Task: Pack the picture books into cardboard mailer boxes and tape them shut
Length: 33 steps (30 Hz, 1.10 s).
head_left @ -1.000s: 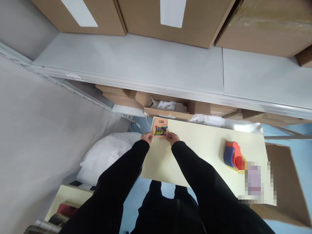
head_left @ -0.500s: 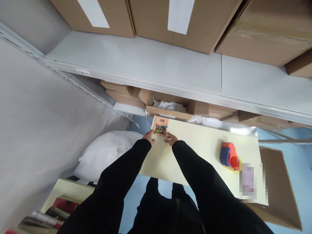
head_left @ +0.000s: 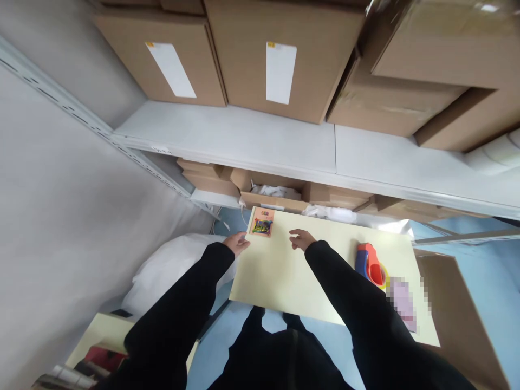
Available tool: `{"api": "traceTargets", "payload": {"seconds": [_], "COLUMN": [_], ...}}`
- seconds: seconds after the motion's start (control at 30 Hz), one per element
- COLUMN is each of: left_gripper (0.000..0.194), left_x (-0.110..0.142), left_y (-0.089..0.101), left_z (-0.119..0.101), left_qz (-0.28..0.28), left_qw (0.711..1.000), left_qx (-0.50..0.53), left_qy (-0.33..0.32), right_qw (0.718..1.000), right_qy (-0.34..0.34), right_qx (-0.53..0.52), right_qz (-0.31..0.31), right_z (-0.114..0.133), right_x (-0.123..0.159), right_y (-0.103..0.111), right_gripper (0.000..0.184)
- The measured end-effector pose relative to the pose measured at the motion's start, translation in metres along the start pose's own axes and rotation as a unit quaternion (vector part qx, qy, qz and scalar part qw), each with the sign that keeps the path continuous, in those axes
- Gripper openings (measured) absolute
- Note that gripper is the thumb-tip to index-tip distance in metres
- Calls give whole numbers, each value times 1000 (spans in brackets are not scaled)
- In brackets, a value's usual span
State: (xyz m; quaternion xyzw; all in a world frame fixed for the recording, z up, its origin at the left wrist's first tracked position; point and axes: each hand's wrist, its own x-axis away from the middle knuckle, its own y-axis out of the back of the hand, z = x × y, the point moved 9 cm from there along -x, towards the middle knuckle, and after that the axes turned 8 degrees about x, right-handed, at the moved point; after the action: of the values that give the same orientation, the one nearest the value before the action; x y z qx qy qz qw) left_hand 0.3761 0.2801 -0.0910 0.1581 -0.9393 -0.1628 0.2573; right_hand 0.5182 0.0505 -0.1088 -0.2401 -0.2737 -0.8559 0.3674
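On the far left corner of the pale yellow table (head_left: 280, 276) lies a thin book (head_left: 266, 214) with an orange-pink cover and a colourful framed picture. My left hand (head_left: 238, 243) is at the table's left edge, just beside the book's lower left corner, fingers apart and holding nothing. To the right of the book, my right hand (head_left: 301, 239) hovers over the tabletop with its fingers stretched out, apart from the book. A red and blue tape dispenser (head_left: 369, 265) with yellow tape stands farther right on the table.
A shelf (head_left: 244, 132) with several cardboard boxes (head_left: 280, 54) runs behind the table. A white plastic bag (head_left: 170, 271) sits on the left. At lower left are stacked books (head_left: 101, 360). An open carton (head_left: 455, 303) stands at the right, beside a blurred pinkish item (head_left: 403, 303).
Both hands have drawn away from the book, the left to the left and the right to the right. The book stays on the table corner. My view has tilted upward.
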Motion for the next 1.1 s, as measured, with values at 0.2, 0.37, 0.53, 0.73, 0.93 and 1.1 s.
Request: {"api": "traceTargets", "payload": {"seconds": [0.2,0.37,0.53,0.73,0.93,1.1], "left_gripper": [44,39,37,37,38,39], "left_x": [65,123,196,268,277,248], "left_y": [14,-8,-10,6,38,79], "left_z": [17,40,68,127,201,272], "left_qz": [-65,-141,-257,-342,-401,-426], "left_qw": [992,980,949,912,855,802], "left_qx": [110,138,149,142,249,352], "left_qy": [-25,38,103,175,216,229], "right_qw": [984,960,943,879,806,677], "right_qy": [112,184,206,234,350,435], "right_qx": [111,205,242,332,412,527], "right_qz": [-85,-46,100,252,240,272], "right_z": [-12,-21,-10,37,103,115], "right_x": [66,93,75,67,73,66], "right_y": [34,18,-48,-162,-284,-417], "right_gripper": [30,26,28,32,29,22]}}
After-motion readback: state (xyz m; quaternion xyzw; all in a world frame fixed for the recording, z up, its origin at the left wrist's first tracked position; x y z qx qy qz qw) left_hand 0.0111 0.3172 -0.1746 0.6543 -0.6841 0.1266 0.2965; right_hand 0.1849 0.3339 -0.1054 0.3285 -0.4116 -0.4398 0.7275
